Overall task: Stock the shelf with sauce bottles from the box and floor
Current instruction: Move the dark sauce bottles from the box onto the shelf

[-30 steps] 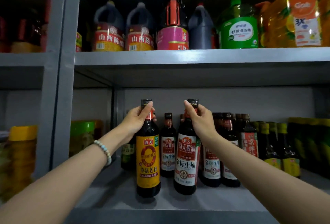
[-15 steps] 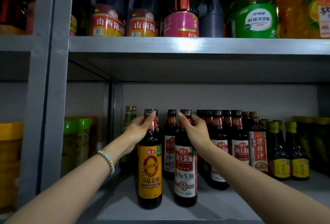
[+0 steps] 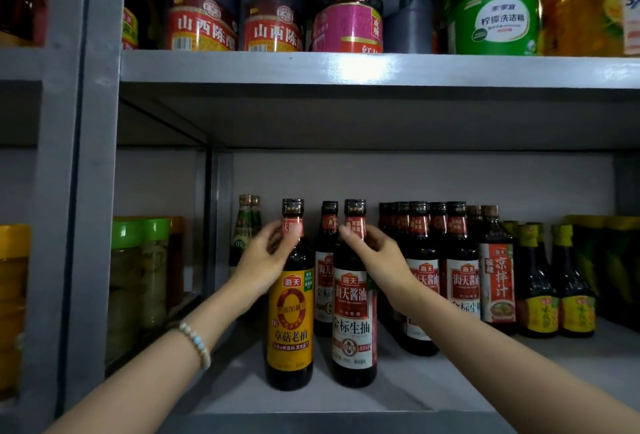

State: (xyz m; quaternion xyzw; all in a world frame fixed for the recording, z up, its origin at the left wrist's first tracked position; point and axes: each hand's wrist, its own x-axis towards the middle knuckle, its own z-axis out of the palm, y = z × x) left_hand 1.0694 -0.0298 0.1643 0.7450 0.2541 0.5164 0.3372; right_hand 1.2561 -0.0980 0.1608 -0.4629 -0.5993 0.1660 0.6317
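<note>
Left hand curled round the neck of the yellow-label bottle and right hand pinched the neck of the red-label bottle, both upright near the front edge of the shelf.

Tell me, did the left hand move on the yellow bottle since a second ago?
Yes. The left hand slid down: its fingers reached the cap of the yellow-label bottle standing on the shelf; now they hold the neck below it.
</note>
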